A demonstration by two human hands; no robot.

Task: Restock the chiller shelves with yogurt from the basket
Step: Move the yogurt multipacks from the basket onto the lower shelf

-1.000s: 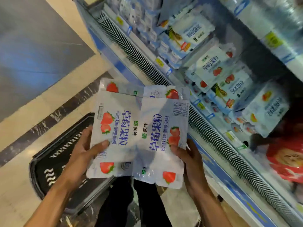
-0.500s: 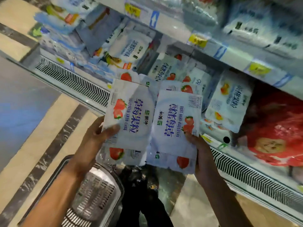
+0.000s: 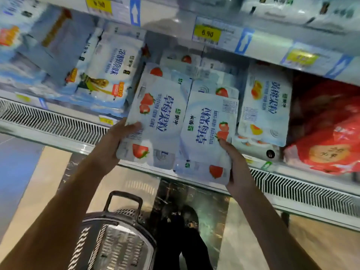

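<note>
two strawberry yogurt packs are in the air at the front edge of the chiller shelf point(image 3: 292, 193), not yet set down. the left hand point(image 3: 109, 149) grips the left pack point(image 3: 161, 117) by its lower left corner, thumb across the face and fingers hidden behind it. the right hand point(image 3: 233, 166) holds the right pack point(image 3: 206, 133) the same way from its right side. both packs overlap the strawberry packs already stacked point(image 3: 183, 59) at the back of the shelf, between a grain-printed pack point(image 3: 109, 75) to the left and a peach pack point(image 3: 266, 106) to the right, so the slot looks partly filled and these two seem meant to go in front. the basket point(image 3: 116, 240) stands on the floor below; its visible part shows only slatted plastic, so i judge little is left to shelve, though most of it is out of view. each held pack reads 草莓果粒 in blue beside a green 蒙牛 mark and a small "100%" line, the left one turned the other way round. a yellow tag point(image 3: 207, 33) on the rail above reads 6.90.
</note>
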